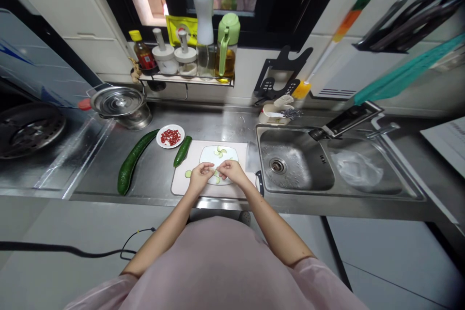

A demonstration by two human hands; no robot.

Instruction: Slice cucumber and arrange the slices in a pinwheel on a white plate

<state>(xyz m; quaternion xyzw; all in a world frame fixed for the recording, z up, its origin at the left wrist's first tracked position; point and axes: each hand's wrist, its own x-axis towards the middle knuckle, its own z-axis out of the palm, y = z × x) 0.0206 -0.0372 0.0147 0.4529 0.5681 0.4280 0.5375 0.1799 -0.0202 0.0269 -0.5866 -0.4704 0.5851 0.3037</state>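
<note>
Both hands are over a white plate (205, 154) that rests on a pale cutting board (180, 185). Thumb and fingers of my left hand (202, 174) are pinched together at the plate's left side. My right hand (231, 171) is pinched too, its fingertips close to the left ones; a small pale green piece seems to be between them, too small to make out surely. Cucumber slices (220, 151) form a pinwheel at the plate's far side, and more lie near my fingers. One round slice (188, 174) sits on the board, left of my left hand.
A short cucumber (182, 151) overlaps the board's left edge. Beyond it are a dish of red pieces (170, 136), a long cucumber (135, 162) and a steel pot (125, 106). A knife handle (259, 183) and the sink (296, 160) are to the right.
</note>
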